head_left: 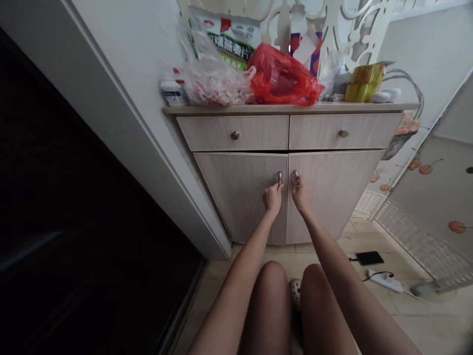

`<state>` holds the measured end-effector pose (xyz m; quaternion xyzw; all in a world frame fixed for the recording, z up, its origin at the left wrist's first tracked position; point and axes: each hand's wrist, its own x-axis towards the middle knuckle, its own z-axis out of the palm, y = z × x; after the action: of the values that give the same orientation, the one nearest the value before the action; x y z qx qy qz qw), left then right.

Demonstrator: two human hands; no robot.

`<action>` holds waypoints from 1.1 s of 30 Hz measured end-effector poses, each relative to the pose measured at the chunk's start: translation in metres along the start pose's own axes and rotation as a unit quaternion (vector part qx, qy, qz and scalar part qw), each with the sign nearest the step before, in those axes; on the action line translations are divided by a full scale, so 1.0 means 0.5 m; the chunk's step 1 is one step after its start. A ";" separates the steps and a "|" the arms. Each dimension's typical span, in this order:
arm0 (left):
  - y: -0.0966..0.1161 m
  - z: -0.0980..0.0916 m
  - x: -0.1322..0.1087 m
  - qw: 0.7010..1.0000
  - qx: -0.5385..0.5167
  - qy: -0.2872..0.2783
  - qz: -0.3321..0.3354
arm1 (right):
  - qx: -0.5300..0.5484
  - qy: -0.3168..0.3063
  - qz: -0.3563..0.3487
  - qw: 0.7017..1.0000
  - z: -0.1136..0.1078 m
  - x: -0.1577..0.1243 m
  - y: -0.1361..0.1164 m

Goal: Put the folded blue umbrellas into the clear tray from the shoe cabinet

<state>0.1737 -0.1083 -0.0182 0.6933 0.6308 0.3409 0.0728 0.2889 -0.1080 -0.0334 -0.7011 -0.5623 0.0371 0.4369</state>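
A pale wood-grain cabinet stands before me, its left door [240, 192] and right door [332, 192] side by side. My left hand [272, 197] is closed on the metal handle [280, 175] of the left door. On the other door's handle [295, 174], my right hand [301, 193] has its fingers closed too. A thin dark gap shows above both doors, so they look slightly ajar. What lies behind them is hidden. Two drawers with round knobs, the left drawer [207, 132] and the right drawer [369, 129], sit above the doors.
The cabinet top holds a red plastic bag [284, 79], a clear bag [221, 86], a green-and-white food packet [232, 37] and a yellow pack [364, 81]. A phone [369, 258] and a power strip [385, 281] lie on the floor. A white door frame [148, 133] rises at left.
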 end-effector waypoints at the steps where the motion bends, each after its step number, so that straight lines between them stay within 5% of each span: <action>1: 0.000 0.005 0.006 1.000 -0.004 0.001 0.000 | 0.000 0.003 0.001 1.000 0.005 0.005 -0.001; 23: 0.004 0.045 0.068 1.000 0.001 0.002 -0.005 | 0.010 -0.010 0.010 1.000 0.049 0.058 0.009; 30: 0.007 0.028 0.092 0.997 -0.050 -0.060 -0.024 | 0.018 -0.040 0.030 0.999 0.057 0.066 0.012; 33: -0.001 0.010 0.092 0.992 -0.085 -0.089 -0.015 | 0.009 -0.058 -0.054 0.997 0.042 0.064 0.006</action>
<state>0.1751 -0.0642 -0.0049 0.7030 0.6005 0.3290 0.1923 0.2914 -0.0696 -0.0339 -0.6624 -0.6235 0.0588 0.4111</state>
